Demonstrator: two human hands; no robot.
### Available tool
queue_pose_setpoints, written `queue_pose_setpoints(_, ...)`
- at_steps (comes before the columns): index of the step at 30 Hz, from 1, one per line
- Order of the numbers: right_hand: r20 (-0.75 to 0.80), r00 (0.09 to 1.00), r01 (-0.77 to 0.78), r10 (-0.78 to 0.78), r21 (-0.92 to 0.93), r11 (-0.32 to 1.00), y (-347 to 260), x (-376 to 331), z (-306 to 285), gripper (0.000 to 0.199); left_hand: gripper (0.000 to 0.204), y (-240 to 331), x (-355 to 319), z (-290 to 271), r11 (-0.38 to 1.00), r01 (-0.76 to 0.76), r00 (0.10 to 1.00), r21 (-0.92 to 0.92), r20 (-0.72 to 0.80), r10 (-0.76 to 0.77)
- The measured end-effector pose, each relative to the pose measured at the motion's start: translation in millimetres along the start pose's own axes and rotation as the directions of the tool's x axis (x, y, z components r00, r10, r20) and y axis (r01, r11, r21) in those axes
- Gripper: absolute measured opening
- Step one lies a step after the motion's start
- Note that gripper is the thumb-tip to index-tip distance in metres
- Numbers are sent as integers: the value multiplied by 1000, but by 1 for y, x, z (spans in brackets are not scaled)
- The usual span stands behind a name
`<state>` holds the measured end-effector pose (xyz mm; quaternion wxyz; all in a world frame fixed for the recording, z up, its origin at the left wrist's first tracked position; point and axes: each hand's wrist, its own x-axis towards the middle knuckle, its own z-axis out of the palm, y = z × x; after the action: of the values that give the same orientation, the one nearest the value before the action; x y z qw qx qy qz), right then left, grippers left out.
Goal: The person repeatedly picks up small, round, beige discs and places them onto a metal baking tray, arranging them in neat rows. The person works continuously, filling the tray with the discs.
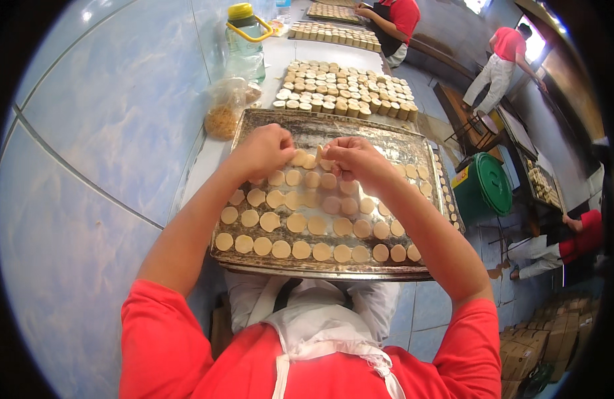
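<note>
A worn metal baking tray (pixel 367 130) lies in front of me, with rows of thin, pale dough rounds (pixel 317 225) on it. Over the tray's far half, my right hand (pixel 361 159) pinches a dough round (pixel 320 152) on edge between thumb and fingers. Just to its left, my left hand (pixel 265 150) is closed above the far left rows. Its fingertips are turned away, so whatever they hold is hidden. Between the two hands lie a few more flat rounds.
Beyond the tray stand rows of short dough cylinders (pixel 347 86). A yellow-capped water jug (pixel 245 50) and a plastic bag of brown filling (pixel 223 120) sit by the tiled wall. At right are a green lidded bin (pixel 490 185), co-workers in red shirts and cardboard boxes (pixel 529 346).
</note>
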<state>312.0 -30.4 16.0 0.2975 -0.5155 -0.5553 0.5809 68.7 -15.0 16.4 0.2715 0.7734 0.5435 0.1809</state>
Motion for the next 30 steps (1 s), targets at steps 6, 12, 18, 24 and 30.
queue_pose_setpoints(6,177,982,79,-68,-56,995,-6,17,18,22,38,-10,-14,-3,932,-241,970,-269,-110,219)
queue_pose_setpoints(12,89,990,105,-105,10,994,-5,23,25,32,40,-27,-23,-19,986,78,994,148,-82,-67)
queue_pose_setpoints(18,111,980,137,-166,231,963,-11,19,42,36,36,-25,-28,-12,934,-206,961,-292,-240,137)
queue_pose_setpoints(24,142,961,217,-239,149,965,-17,21,55,35,30,-23,-32,-17,896,-168,974,-410,-210,87)
queue_pose_setpoints(30,178,966,140,-186,243,960,-15,27,60,42,26,-37,-33,-20,855,-95,992,-509,-119,39)
